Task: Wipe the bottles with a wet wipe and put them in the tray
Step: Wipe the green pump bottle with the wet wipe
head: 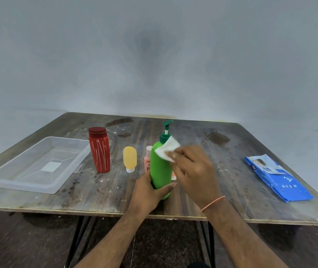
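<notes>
A green pump bottle (160, 167) stands tilted near the table's front middle. My left hand (148, 192) grips its lower part. My right hand (191, 169) pinches a white wet wipe (167, 149) and presses it against the bottle's upper right side, just under the dark green pump. A red bottle with white streaks (100, 151), a yellow tube standing on its cap (129, 158) and a pink bottle (147, 159), half hidden behind the green one, stand on the table. The clear plastic tray (19, 180) lies at the left with nothing in it.
A blue pack of wet wipes (276, 178) lies flat near the table's right edge. The worn wooden table (222, 147) has its front edge close under my wrists. A plain grey wall rises behind it.
</notes>
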